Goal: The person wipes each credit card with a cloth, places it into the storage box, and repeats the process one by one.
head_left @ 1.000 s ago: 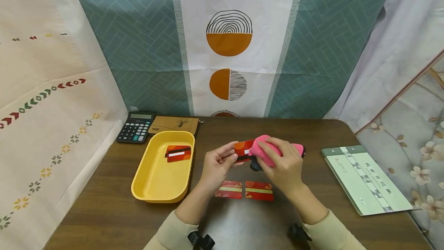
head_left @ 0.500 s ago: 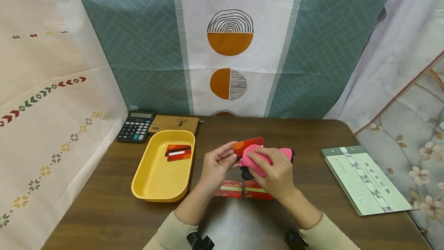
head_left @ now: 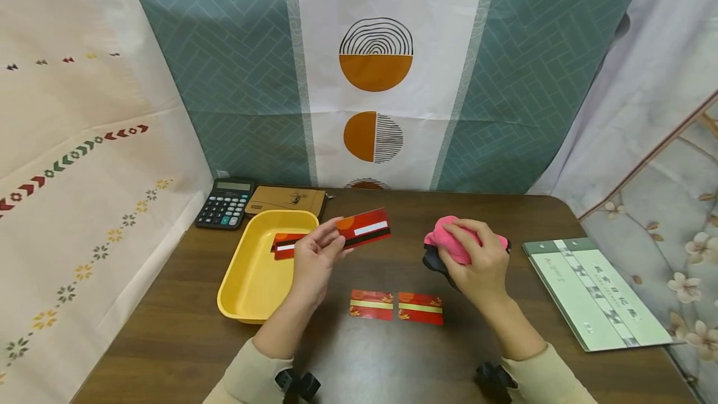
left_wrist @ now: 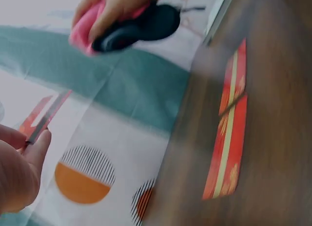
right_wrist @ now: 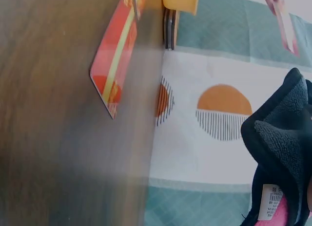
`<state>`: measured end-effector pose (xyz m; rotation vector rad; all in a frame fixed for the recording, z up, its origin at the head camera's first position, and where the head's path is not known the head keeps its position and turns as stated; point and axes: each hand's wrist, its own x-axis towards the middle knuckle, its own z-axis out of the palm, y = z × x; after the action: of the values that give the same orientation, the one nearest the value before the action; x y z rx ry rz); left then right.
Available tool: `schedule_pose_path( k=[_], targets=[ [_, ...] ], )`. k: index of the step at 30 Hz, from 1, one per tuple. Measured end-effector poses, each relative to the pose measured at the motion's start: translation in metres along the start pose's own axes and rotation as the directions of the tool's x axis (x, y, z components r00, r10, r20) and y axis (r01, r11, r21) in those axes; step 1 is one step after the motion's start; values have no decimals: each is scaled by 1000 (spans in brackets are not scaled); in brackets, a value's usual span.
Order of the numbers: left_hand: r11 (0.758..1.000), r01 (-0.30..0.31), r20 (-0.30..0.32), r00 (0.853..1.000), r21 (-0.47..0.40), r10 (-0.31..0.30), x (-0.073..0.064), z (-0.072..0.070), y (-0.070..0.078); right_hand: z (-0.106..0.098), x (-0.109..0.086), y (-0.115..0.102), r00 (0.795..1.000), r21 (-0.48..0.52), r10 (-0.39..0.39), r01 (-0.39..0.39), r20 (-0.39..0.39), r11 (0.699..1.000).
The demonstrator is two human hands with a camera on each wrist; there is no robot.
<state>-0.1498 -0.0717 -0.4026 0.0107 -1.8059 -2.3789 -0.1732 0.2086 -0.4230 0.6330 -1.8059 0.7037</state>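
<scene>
My left hand (head_left: 314, 260) pinches one end of a red card (head_left: 364, 228) with a white strip and a black stripe, held up near the tray's right side. In my right hand (head_left: 477, 260) is a bunched pink and dark cloth (head_left: 449, 239), gripped above the table and apart from the card. The cloth's dark side and a white label show in the right wrist view (right_wrist: 280, 138). Two red cards with yellow stripes, a left one (head_left: 371, 305) and a right one (head_left: 421, 308), lie side by side on the table. More red cards (head_left: 285, 248) lie in the yellow tray (head_left: 230, 298), partly hidden by my left hand.
A black calculator (head_left: 225, 204) and a brown zip case (head_left: 286, 199) lie behind the tray. At the right is a pale green notebook (head_left: 597, 295). The brown table (head_left: 404, 366) ends at a hanging curtain (head_left: 376, 98) at the back.
The cloth, which was against the card, has come off it and moved right with my right hand. My left hand has carried the card left toward the tray.
</scene>
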Motion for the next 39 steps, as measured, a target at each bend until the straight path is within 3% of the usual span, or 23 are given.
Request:
schedule_pose_path(
  k=[7,14,19,22,26,31,39],
  targets=[
    [994,27,-129,992,106,-13,23,-40,12,-3,1,8,999,5,54,-54,-6,999],
    [968,118,-176,981,221,-80,45,-85,17,-5,0,14,996,42,84,-84,4,996],
    [947,140,-224,972,290,-75,61,-108,16,-7,-1,18,995,31,101,-101,1,994],
    [927,183,-239,965,327,-106,67,-121,12,-7,-1,18,994,33,108,-108,10,994],
    [894,223,-209,966,387,-151,72,-134,1,-8,-3,18,992,38,122,-122,19,992],
    [848,226,-168,972,479,-164,75,-142,-17,-7,-6,17,991,42,130,-131,31,990],
    [800,302,-177,953,518,-245,74,-145,-29,-4,-5,16,989,53,137,-140,61,989]
  ],
)
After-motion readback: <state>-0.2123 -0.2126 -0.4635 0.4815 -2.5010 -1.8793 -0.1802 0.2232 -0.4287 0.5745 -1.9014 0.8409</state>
